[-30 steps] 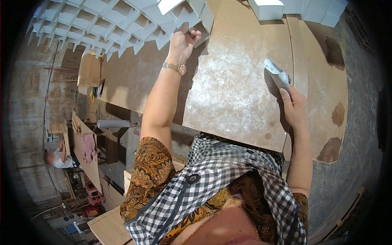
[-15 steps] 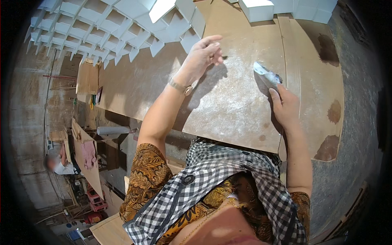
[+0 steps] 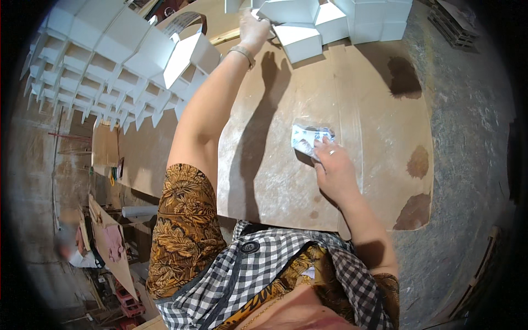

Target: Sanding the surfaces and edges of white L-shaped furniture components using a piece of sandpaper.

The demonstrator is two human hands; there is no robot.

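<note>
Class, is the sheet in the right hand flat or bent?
Bent: the printed sheet has curved edges, and its lower left side casts a shadow on the board. Whether it is folded double, I cannot tell.

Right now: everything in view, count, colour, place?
Sandpaper sheet: one, white, blue print, mid-table
Box units: several, white, far side
Gridded units: several, white, upper left
Worktable: one, brown, centre
Large stains: three, dark brown, table right
Wooden box: one, tan, table's left end
Slatted stack: one, dark, upper right
Board: one, tan, left
Cloth: one, pink, on that board
Clutter: uncountable, partly red, lower left
Co-worker: one, white top, far left
Floor: one, grey, right
Checked garment: one, black-white, lower centre
Patterned sleeves: two, brown-gold, lower picture
Left hand: one, bare, by box units
Right hand: one, bare, holding sandpaper sheet
</note>
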